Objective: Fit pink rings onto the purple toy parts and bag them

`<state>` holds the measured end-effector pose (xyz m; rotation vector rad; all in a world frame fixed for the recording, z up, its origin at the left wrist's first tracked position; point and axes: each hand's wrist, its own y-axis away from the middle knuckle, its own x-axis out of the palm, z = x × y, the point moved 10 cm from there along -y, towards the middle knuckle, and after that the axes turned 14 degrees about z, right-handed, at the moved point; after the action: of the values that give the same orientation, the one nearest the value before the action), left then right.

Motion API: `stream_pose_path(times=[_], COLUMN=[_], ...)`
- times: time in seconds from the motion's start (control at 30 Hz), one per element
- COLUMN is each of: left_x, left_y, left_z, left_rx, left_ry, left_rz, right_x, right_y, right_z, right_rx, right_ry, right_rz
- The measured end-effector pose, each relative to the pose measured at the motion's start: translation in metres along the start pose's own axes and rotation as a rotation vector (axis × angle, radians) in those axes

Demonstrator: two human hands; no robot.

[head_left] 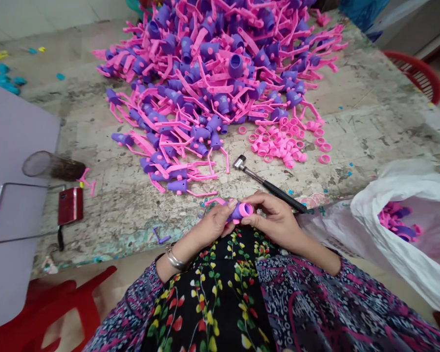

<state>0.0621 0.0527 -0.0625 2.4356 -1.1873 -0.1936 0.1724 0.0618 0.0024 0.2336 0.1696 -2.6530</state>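
My left hand [217, 221] is closed around a purple plastic cup-shaped part [235, 213] with a pink arm, held above my lap at the table's front edge. On the part's open end sits a pink ring [246, 209]. The thumb and fingers of my right hand [273, 217] pinch that ring from the right. Just beyond my hands lies a small hammer [266, 182] with a metal head and black handle. Loose pink rings [278, 142] form a small heap past it. A large pile of purple parts with pink arms [212, 73] covers the back middle of the table.
At right, an open white sack [374, 186] holds several purple and pink parts. A glass [53, 166] lies on its side at left, near a dark red box-like object [71, 205] and a metal wire frame [0, 210]. A red chair [66, 303] stands at lower left.
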Motion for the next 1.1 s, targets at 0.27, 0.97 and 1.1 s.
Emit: stream_pose_path(times=[0.27, 0.97, 1.1], left_x=[0.002, 0.007, 0.009], left_y=[0.000, -0.001, -0.002], left_z=[-0.005, 0.002, 0.002], left_rx=[-0.023, -0.018, -0.018], left_ry=[-0.018, 0.093, 0.125], left_rz=[0.008, -0.011, 0.007], right_x=[-0.002, 0.001, 0.001], right_y=[-0.001, -0.002, -0.002], right_z=[0.001, 0.005, 0.008], right_rx=[0.027, -0.094, -0.132], right_ry=[0.030, 0.068, 0.112], right_rz=[0.029, 0.020, 0.005])
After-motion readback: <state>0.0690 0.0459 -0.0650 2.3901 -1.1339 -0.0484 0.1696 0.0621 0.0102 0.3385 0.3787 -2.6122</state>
